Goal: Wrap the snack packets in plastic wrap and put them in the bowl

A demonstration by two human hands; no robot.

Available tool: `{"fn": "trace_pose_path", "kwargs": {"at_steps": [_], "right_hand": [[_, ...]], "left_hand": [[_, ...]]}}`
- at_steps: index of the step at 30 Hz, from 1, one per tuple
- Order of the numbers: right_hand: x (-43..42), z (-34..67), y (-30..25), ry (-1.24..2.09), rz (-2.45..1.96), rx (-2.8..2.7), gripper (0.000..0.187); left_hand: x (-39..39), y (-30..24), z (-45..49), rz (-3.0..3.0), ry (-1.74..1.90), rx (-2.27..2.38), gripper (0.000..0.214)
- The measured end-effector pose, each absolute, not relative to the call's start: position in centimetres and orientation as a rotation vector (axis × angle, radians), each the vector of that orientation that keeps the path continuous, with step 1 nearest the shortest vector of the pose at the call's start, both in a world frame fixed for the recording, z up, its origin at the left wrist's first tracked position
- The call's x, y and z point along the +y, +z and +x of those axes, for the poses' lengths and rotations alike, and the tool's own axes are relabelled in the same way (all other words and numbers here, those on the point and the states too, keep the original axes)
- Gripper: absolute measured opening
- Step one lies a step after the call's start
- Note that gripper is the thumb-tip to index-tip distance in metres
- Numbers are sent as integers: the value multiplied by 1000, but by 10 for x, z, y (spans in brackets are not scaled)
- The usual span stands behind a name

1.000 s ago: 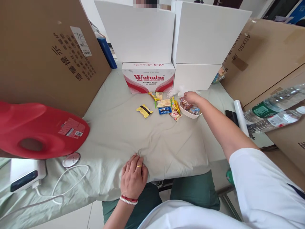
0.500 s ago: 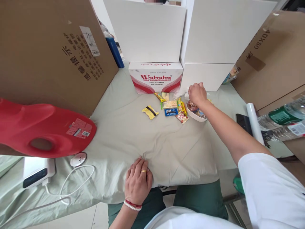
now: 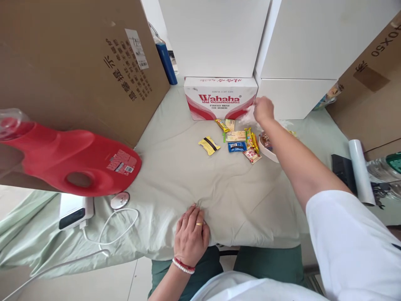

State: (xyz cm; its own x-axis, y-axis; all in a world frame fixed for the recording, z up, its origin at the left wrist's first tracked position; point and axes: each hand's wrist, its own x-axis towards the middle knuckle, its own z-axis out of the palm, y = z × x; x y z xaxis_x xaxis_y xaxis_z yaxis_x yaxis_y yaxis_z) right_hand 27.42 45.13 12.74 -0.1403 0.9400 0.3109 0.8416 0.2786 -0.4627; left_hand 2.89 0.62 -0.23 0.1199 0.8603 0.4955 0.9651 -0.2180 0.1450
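Observation:
My left hand [image 3: 191, 230] lies flat on the front edge of the cloth-covered table, fingers stretched out, holding nothing. My right hand [image 3: 264, 110] is closed on a crumpled clear plastic bag [image 3: 248, 118] in front of the white Wahaha box [image 3: 222, 99]. Below that hand stands a small white bowl [image 3: 270, 155] of wrapped snacks, partly hidden by my forearm. Left of the bowl lie several wrapped snacks: a blue packet [image 3: 237, 146], a red-and-white packet [image 3: 252, 156], yellow packets [image 3: 249, 138] and a pale packet [image 3: 235, 136]. A yellow packet with a dark band [image 3: 209, 145] lies apart.
A red jug [image 3: 103, 163] lies on its side at the left, by a large carton [image 3: 78, 62]. Near it are a white power bank [image 3: 75, 211], its cable [image 3: 127, 228] and a round disc [image 3: 120, 200]. A white roll [image 3: 361, 171] is at the right; white cabinets [image 3: 297, 42] stand behind.
My right hand has risen slightly from above the bowl toward the Wahaha box, pulling the clear plastic up. My left hand stays on the table edge. The view has turned a little left.

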Motion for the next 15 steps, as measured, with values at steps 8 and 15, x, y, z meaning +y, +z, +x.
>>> {"fn": "trace_pose_path", "kwargs": {"at_steps": [8, 15], "right_hand": [[346, 322, 200, 1193, -1238, -1175, 8], [202, 323, 141, 1578, -1048, -1028, 35]], "left_hand": [[8, -1, 20, -2120, -1253, -1917, 20], [47, 53, 79, -1781, -2872, -2782, 52]]}}
